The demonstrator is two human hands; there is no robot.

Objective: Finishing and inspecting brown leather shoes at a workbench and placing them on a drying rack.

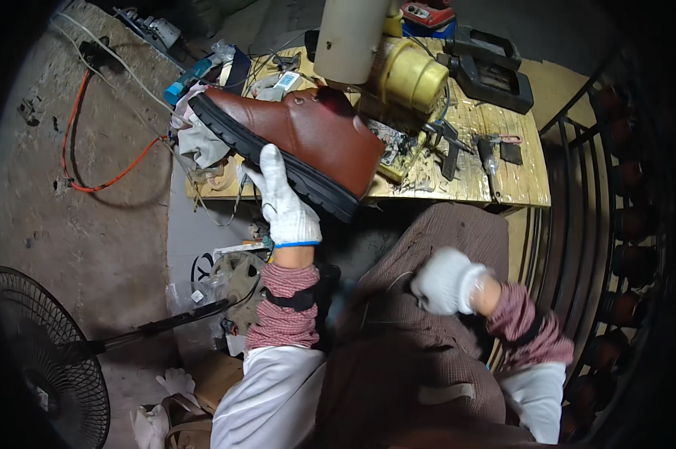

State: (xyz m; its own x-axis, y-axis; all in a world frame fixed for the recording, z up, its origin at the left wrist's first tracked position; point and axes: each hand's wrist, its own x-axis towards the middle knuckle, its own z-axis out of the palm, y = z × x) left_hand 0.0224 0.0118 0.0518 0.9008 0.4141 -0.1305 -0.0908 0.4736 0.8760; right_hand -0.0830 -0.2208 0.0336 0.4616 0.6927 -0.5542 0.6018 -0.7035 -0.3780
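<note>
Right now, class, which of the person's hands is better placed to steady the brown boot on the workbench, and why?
The left hand. It already grips the brown boot under its black sole at the wooden workbench. The right hand is closed over the lap, well away from it.

Look to the far left of your wooden workbench (pixel 458 179): a small white label (pixel 287 79) with a blue band lies just behind the boot's ankle, rectangular and tilted. Near you on the left, below the bench, sits a flat white package (pixel 237 249) with a coloured edge, though it may be a loose card; the view there is dim.
</note>
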